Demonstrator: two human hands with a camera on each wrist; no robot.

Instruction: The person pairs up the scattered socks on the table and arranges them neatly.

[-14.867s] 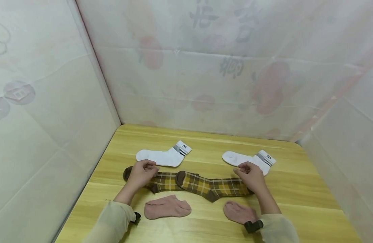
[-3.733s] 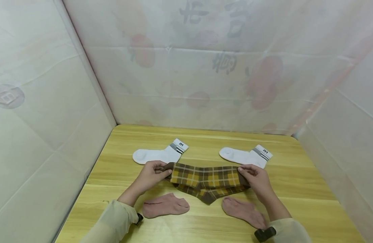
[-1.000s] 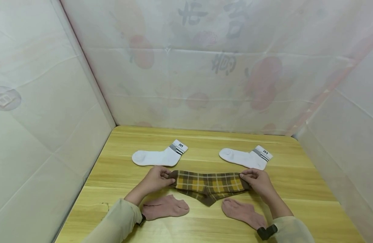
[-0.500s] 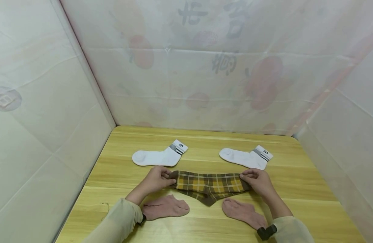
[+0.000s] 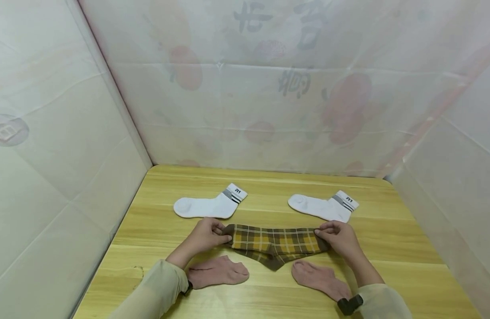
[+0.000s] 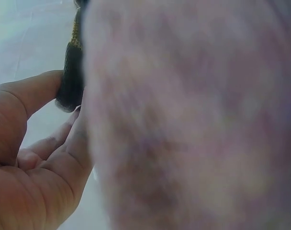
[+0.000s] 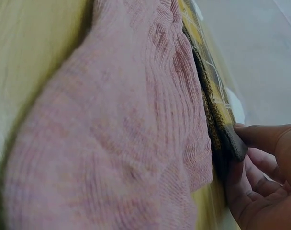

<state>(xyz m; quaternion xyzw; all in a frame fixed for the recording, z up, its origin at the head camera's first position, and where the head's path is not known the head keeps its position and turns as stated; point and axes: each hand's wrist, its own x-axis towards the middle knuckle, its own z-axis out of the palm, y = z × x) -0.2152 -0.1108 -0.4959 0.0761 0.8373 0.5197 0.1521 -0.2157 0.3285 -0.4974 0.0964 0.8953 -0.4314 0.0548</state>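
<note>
Two brown and yellow plaid socks (image 5: 277, 239) lie one over the other across the middle, their dark heel pointing toward me. My left hand (image 5: 206, 235) pinches their left end between thumb and fingers. At the other end my right hand (image 5: 337, 235) pinches the dark edge; the right wrist view shows the layered plaid fabric (image 7: 217, 91) between thumb and fingers. The left wrist view has a dark sock end (image 6: 71, 76) in the left hand's grip, with a blurred pink surface covering much of that view.
Two white socks (image 5: 206, 207) (image 5: 318, 207) with striped cuffs lie behind the plaid pair on the wooden table (image 5: 268, 294). Two pink socks (image 5: 218, 271) (image 5: 320, 279) lie in front, close to my wrists. Pale printed sheets (image 5: 245, 102) enclose the back and sides.
The plaid socks, earlier spread out and only partly overlapping, now lie stacked. Since several seconds ago both hands have lowered them slightly toward me; over the last second they have stayed nearly still.
</note>
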